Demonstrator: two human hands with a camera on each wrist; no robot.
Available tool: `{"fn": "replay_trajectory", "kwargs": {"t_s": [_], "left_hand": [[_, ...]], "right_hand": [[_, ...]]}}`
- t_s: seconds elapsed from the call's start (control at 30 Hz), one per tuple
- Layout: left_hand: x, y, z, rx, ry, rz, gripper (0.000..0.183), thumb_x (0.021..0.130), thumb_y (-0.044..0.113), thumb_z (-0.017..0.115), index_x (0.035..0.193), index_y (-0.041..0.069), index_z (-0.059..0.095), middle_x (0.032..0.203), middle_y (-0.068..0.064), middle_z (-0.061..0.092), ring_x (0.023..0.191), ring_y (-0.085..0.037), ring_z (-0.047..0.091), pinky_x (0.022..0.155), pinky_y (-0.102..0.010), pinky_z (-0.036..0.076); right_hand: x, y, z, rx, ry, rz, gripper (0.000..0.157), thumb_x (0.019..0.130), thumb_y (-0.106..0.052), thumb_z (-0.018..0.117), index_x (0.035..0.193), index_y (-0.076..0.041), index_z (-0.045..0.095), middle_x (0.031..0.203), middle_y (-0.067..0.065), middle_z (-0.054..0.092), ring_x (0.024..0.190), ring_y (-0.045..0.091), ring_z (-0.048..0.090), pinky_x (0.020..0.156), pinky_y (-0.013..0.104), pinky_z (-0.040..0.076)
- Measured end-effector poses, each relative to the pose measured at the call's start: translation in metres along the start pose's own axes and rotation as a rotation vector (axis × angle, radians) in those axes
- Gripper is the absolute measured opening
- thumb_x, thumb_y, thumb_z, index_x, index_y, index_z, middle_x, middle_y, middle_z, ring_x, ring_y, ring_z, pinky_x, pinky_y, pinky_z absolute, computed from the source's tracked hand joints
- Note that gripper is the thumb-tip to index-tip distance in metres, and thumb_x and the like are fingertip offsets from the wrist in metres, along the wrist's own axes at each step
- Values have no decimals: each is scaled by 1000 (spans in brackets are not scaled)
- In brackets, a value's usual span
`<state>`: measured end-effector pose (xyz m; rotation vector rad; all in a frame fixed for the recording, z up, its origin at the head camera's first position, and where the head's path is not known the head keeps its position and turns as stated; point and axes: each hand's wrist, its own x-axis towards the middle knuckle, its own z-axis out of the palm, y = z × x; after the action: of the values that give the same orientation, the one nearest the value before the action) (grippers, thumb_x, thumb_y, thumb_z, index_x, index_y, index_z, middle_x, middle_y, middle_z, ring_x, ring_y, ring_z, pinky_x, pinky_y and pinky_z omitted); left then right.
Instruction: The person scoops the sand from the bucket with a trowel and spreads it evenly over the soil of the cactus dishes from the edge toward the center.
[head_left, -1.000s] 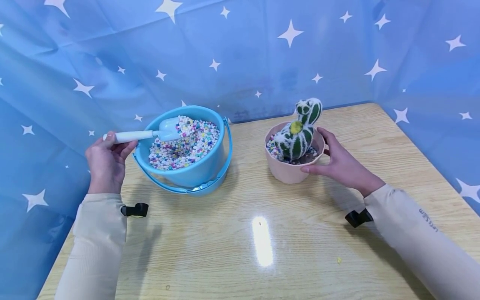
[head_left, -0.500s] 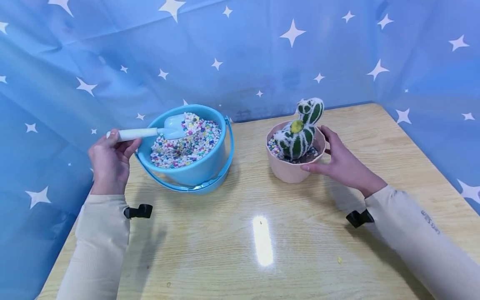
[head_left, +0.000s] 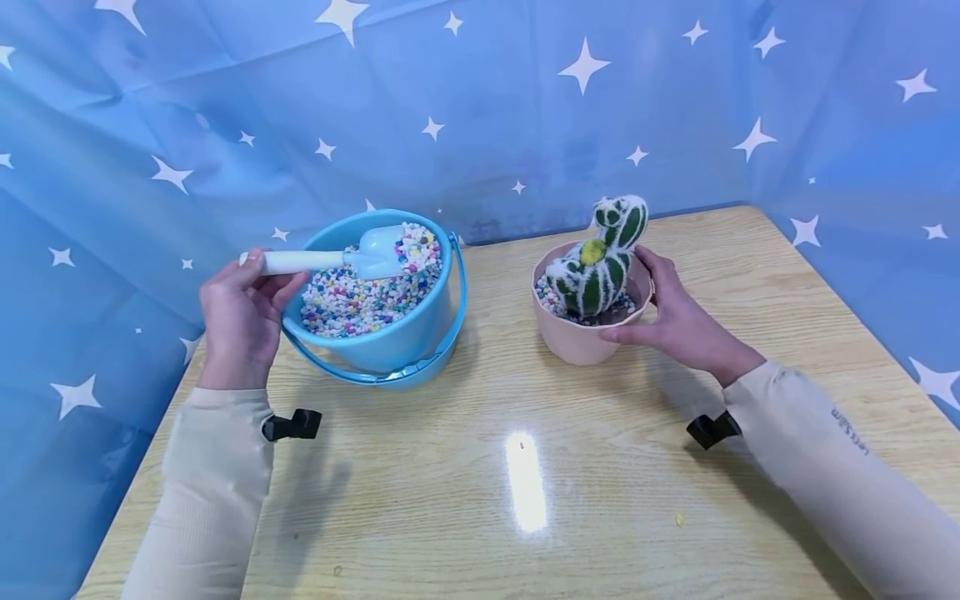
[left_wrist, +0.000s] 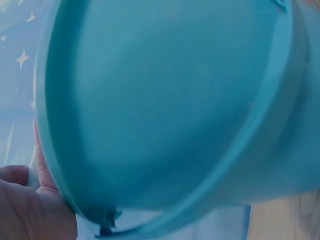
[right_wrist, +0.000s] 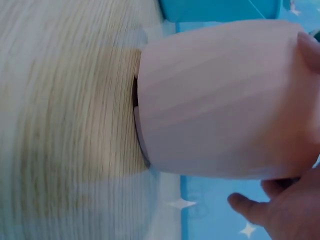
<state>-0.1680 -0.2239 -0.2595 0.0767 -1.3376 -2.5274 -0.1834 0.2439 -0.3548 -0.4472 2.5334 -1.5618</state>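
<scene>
My left hand (head_left: 242,321) grips the white handle of a small light-blue scoop (head_left: 377,252) over a blue bucket (head_left: 397,333). Multicoloured pebbles (head_left: 352,304) fill much of the bucket, and a heap of them lies on the scoop's blade. In the left wrist view the bucket wall (left_wrist: 170,100) takes up most of the picture and hides the scoop. With thumb and fingers my right hand (head_left: 678,321) holds the rim of a pink pot (head_left: 573,342). Inside the pot stands a green and white cactus (head_left: 592,279) with a yellow flower, pebbles at its left and darker ground at its right.
Both containers stand on a wooden table (head_left: 420,500), the bucket's handle (head_left: 375,379) hanging down at its front. A blue curtain (head_left: 510,108) with white stars rises behind and at the sides. One small yellow bit (head_left: 679,519) lies at the front right.
My left hand has moved right with the loaded scoop, whose blade is now over the right part of the bucket. My right hand and the pot have stayed put.
</scene>
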Motion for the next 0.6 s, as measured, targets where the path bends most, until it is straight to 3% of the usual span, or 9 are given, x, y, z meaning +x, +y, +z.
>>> {"fn": "replay_trajectory", "kwargs": {"t_s": [0.17, 0.3, 0.6], "left_hand": [[-2, -1, 11, 75, -30, -10, 20, 102, 9, 52, 113, -8, 55, 99, -21, 60, 75, -28, 69, 84, -36, 59], [-2, -2, 19, 129, -40, -27, 21, 103, 11, 51, 114, -7, 56, 103, -20, 60, 77, -27, 69, 84, -34, 59], [-2, -6, 30, 167, -80, -61, 21, 104, 10, 49, 112, -7, 58, 101, -20, 65, 80, -26, 71, 85, -35, 58]], "right_hand": [[-1, -1, 0, -35, -3, -8, 119, 82, -28, 84, 157, -28, -9, 160, 8, -6, 146, 30, -2, 115, 66, 11], [-2, -2, 1, -40, 4, -6, 118, 81, -29, 84, 157, -28, -7, 161, 7, -4, 146, 30, 1, 115, 67, 12], [-5, -14, 9, -126, 93, 23, 126, 77, -40, 86, 157, -14, -7, 155, 20, 2, 142, 44, 12, 112, 69, 18]]}}
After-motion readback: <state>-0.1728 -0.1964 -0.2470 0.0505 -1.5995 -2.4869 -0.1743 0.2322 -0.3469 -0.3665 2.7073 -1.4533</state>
